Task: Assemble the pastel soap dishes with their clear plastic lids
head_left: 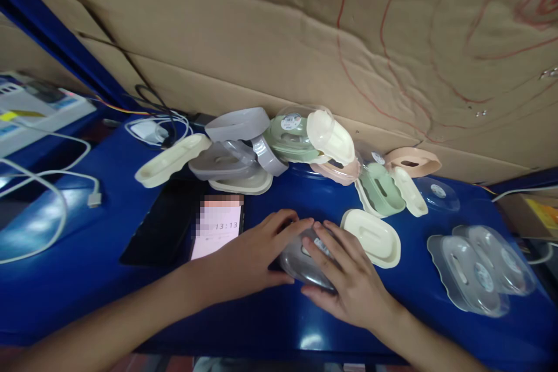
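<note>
Between my two hands sits a grey soap dish (300, 261) under a clear lid, low over the blue table near its front. My left hand (265, 250) curls round its left side, thumb at the near edge and fingers over the far edge. From the right, my right hand (349, 276) wraps it, with fingertips on top of the lid beside a small label. Fingers cover much of the dish. Just beyond my right hand lies a cream soap dish tray (372, 238). To the left, a phone (218, 229) shows 13:13.
Loose grey dish parts (238, 125), a lidded green dish (290, 136), and cream and pink pieces pile along the cardboard wall (244, 40). Lidded grey dishes (473, 273) stand at the right. A black tablet-like slab (161, 224) and white cables (56, 197) lie left.
</note>
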The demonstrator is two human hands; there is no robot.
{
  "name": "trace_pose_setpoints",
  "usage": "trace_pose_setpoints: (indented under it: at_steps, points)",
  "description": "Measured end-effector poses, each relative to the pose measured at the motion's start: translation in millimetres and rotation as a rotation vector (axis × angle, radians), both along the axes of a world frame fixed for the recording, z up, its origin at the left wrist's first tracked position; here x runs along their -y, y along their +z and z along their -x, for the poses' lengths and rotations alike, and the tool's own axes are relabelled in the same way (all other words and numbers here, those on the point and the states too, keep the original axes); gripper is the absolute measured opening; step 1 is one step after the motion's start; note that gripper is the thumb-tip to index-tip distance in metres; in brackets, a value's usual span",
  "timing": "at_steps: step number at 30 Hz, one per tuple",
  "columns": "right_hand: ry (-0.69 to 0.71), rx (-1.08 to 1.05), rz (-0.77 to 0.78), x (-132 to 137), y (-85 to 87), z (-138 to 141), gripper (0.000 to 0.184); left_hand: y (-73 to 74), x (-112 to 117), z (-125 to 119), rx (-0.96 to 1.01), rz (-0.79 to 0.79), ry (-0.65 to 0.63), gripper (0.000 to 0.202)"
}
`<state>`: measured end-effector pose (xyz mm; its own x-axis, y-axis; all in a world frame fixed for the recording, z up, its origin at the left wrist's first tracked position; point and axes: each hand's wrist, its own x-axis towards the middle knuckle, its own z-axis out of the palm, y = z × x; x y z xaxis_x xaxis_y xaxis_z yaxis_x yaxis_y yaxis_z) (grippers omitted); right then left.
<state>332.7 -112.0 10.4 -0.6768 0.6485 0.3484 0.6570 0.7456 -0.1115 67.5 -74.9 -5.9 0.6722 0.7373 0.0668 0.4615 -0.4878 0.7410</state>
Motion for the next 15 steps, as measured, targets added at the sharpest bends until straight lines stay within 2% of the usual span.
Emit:
trace_pose_setpoints:
  at_steps: [9, 15]
  points:
    - [0.038, 0.038, -0.016, -0.9, 4.5, 0.6, 0.056, 2.8, 0.2, -2.2, -0.014, -0.033, 0.002, 0.106]
    - [0.001, 0.017, 0.071, -2.0, 2.1, -0.7, 0.061, 2.7, -1.8, -1.0, -0.036, -0.055, -0.005, 0.109]
